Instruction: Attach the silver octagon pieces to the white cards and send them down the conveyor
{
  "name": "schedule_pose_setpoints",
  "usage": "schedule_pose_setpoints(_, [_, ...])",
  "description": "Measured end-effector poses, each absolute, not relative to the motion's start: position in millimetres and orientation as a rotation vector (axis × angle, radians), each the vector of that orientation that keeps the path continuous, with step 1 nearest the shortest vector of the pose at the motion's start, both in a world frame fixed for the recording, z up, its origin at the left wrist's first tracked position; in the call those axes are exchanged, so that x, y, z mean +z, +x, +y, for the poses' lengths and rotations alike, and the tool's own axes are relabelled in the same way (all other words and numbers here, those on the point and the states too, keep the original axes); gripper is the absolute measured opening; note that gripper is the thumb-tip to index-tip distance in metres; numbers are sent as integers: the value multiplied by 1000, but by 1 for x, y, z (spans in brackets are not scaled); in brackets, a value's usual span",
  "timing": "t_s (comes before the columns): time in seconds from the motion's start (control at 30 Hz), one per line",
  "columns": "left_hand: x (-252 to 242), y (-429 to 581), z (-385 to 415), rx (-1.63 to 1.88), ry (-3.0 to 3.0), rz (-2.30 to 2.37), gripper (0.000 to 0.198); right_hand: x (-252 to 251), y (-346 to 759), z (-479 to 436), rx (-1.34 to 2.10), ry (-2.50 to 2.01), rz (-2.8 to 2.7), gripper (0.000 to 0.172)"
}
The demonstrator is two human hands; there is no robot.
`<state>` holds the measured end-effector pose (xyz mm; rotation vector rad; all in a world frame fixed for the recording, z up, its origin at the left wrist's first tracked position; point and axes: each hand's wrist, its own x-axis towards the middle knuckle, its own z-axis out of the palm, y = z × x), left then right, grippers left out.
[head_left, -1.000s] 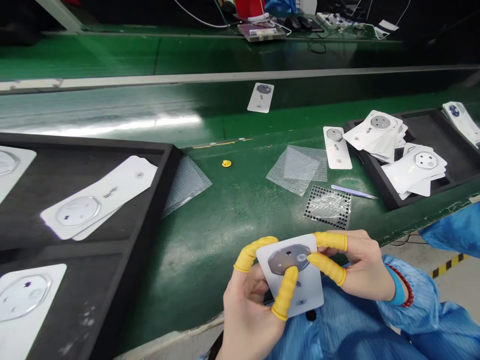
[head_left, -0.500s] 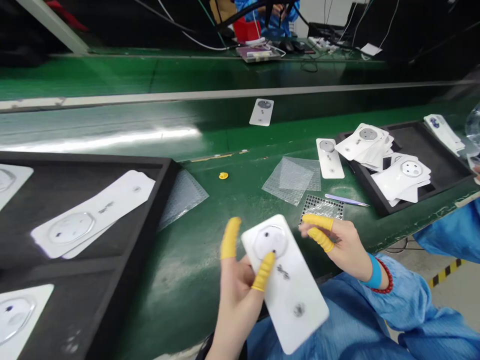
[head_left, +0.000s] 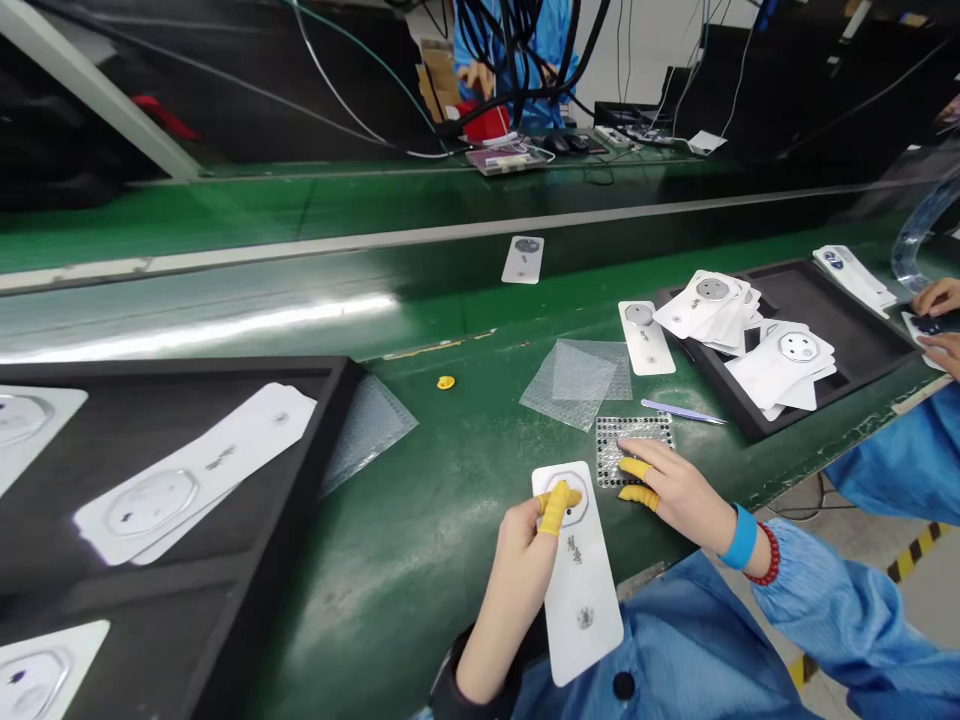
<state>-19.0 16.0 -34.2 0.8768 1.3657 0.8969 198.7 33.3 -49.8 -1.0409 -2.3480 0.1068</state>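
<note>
White panel (head_left: pixel 581 590) with printed marks: in the left hand (head_left: pixel 527 535), octagonal end away from the wearer, just left of the dotted sheet (head_left: pixel 610 455) and on its nearer side. Left thumb, in a yellow cot, lies across the octagonal area; a second yellow-covered finger shows beside it, so the grip is a pinch at that end; the other left fingers are hidden, posture cannot be told. Right hand (head_left: pixel 679 490) is over the dotted sheet: forefinger and thumb, both yellow-covered, parted by a small gap, another finger reaching across the sheet; cannot tell whether any dot is touched. About the dotted sheet: lilac tweezers (head_left: pixel 684 412) near its far right corner; clear textured films (head_left: pixel 574 385) just beyond; a small yellow piece (head_left: pixel 445 382) well to its left; a loaded black tray (head_left: pixel 821 295) to its right and beyond; co-worker's hands (head_left: pixel 941 298) well right.
</note>
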Motion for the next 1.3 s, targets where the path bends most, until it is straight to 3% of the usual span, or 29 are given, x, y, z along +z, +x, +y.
schedule_pose_setpoints(0.3, [-26,-14,21,944,902,1301,33,-36,198,29,-161,-820,-2368,35])
schedule_pose_setpoints(0.57, [-13,-5,11,1017,801,1170,42,-10,190,22,-229,-527,-2438,39])
schedule_pose_setpoints(0.67, [-15,-3,10,1041,755,1169,37,-9,189,26,-27,-519,-2452,31])
schedule_pose_setpoints(0.83, [-16,-3,11,1062,717,1171,34,-3,180,29,718,-737,-2075,14])
schedule_pose_setpoints(0.97, [-15,-4,10,1045,683,1176,31,-3,171,34,957,-876,-1908,6])
schedule_pose_setpoints(1.03, [-17,-3,9,1042,662,1184,31,-6,168,36,900,-886,-1945,6])
schedule_pose_setpoints(1.2, [-26,3,4,1091,627,1275,36,-17,161,30,396,-822,-2204,20])
schedule_pose_setpoints(1.3, [-31,9,0,1128,651,1370,36,-24,164,22,373,-855,-2210,26])
